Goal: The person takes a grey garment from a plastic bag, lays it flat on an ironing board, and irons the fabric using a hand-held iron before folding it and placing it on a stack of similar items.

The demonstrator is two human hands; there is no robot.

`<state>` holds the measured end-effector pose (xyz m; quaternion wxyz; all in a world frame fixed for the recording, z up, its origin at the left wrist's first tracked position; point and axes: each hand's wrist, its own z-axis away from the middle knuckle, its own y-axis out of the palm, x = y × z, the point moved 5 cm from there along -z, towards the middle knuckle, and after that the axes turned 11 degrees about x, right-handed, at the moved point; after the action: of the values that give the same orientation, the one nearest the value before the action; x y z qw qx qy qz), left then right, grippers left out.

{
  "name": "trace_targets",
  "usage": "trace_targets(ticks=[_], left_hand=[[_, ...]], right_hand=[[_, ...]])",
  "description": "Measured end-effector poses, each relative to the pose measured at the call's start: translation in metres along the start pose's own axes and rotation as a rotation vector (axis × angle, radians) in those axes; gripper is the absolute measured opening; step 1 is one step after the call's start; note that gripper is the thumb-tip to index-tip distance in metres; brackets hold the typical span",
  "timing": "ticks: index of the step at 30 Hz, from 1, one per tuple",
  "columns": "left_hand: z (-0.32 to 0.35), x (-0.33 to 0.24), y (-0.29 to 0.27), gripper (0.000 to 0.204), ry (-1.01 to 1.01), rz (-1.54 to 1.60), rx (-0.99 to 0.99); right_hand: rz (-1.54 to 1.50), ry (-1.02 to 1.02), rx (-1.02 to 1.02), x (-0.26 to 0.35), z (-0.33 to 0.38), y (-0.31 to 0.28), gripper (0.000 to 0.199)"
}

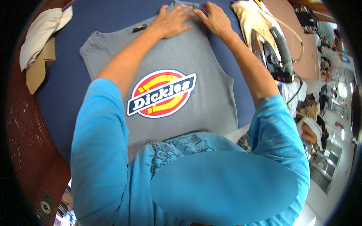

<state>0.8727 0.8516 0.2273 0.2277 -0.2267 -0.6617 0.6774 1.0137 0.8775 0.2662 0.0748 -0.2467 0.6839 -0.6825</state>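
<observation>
A grey sleeveless shirt (177, 71) was laid flat on the blue worktop (64, 86). Left hand (171, 20) and right hand (215, 18) were pressed, fingers spread, on its far edge. An iron (277, 56) was noted nearby.

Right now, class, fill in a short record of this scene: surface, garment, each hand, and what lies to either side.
Surface: dark blue padded board
Garment: grey sleeveless shirt, spread flat, round red-and-yellow emblem
Left hand: flat on the shirt's far edge
Right hand: flat beside it, fingertips meeting
Left side: folded pale cloth
Right side: clothes iron with cord
</observation>
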Motion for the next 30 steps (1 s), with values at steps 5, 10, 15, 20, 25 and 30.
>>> trace_targets(ticks=[5,10,15,20,25,30], left_hand=[[0.001,0.003,0.002,0.056,0.009,0.078,0.112],[-0.001,-0.007,-0.015,0.059,-0.006,0.122,0.205],[0.001,-0.004,-0.017,0.061,-0.010,0.088,0.158],[-0.004,-0.004,-0.024,0.059,0.060,-0.021,0.186],[-0.033,0.025,0.000,0.047,-0.015,-0.043,0.090],[-0.026,0.035,0.001,0.044,-0.051,-0.004,0.150]], right_hand=[[-0.337,0.161,0.469,-0.003,0.181,-0.005,0.044],[-0.448,0.259,0.458,-0.015,0.224,-0.016,0.031],[-0.148,0.104,0.046,0.010,0.227,-0.026,0.041],[0.198,0.087,0.241,0.046,0.246,0.014,0.060],[0.202,0.134,0.322,0.035,0.246,0.018,0.064],[0.589,0.313,-0.433,-0.035,0.192,-0.142,0.065]])
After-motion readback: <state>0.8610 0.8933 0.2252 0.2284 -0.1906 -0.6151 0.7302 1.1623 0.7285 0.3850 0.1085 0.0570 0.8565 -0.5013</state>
